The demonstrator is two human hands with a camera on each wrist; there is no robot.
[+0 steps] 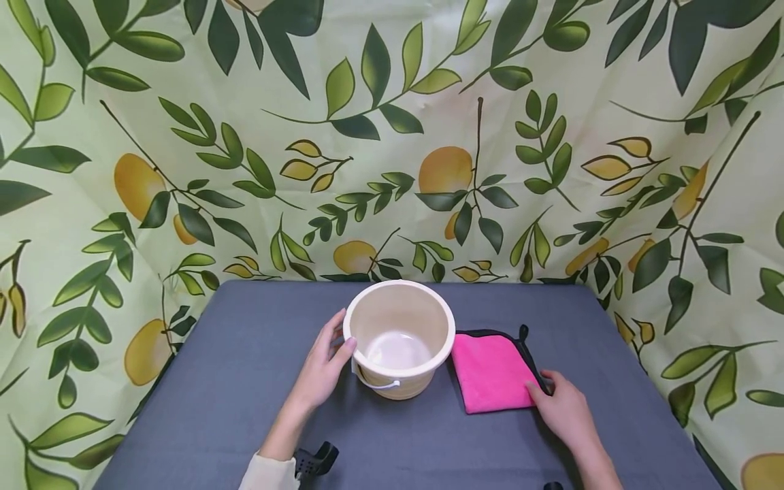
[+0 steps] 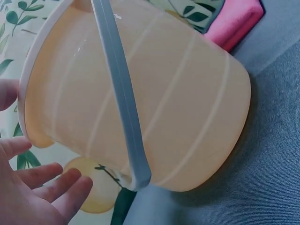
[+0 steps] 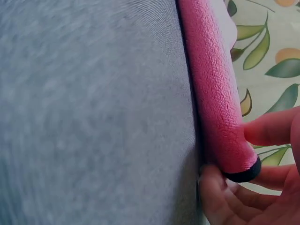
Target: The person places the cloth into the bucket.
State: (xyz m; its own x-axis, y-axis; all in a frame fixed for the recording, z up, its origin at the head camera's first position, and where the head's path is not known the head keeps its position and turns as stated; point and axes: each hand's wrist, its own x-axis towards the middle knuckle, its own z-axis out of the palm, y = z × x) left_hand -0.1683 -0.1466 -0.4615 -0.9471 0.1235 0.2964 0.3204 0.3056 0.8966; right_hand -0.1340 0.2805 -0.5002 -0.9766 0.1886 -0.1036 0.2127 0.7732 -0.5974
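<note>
A cream bucket [image 1: 401, 384] stands upright in the middle of the table, its inside bare. Its pale handle [image 2: 123, 98] hangs down along the side facing the left wrist camera. My left hand [image 1: 324, 361] is at the bucket's left rim, thumb and index fingertips right at the edge, the other fingers loosely extended. To the bucket's right lies a folded pink cloth [image 1: 493, 374] with black edging and a small black loop [image 1: 523, 332]. My right hand [image 1: 565, 407] pinches its near right corner; in the right wrist view, thumb and fingers [image 3: 274, 129] stand on either side of that corner.
A dark grey cloth covers the table [image 1: 257, 381]. Behind it and at both sides hangs a leaf-and-fruit patterned curtain [image 1: 392, 156]. A black strap piece [image 1: 315, 459] sits at my left wrist.
</note>
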